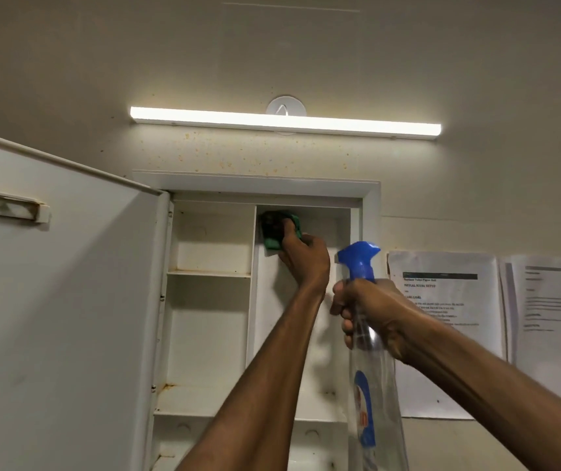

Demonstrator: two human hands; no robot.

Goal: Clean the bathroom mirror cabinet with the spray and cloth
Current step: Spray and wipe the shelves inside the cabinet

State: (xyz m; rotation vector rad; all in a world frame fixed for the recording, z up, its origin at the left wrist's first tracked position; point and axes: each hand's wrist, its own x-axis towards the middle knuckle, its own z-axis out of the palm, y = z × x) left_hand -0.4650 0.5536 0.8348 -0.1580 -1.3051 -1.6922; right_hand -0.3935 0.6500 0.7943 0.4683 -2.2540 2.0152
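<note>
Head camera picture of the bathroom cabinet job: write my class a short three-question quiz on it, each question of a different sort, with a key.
1. True or false: the cabinet door stands open.
2. Which hand holds the spray bottle? A) left hand B) right hand
3. Fill in: the green cloth is pressed into the top corner of the ____ compartment of the cabinet.

Key
1. True; its inner side faces the camera.
2. B; the fingers curl round the bottle's neck, below the blue trigger head.
3. Right; the left hand grips the cloth against the divider.
</note>
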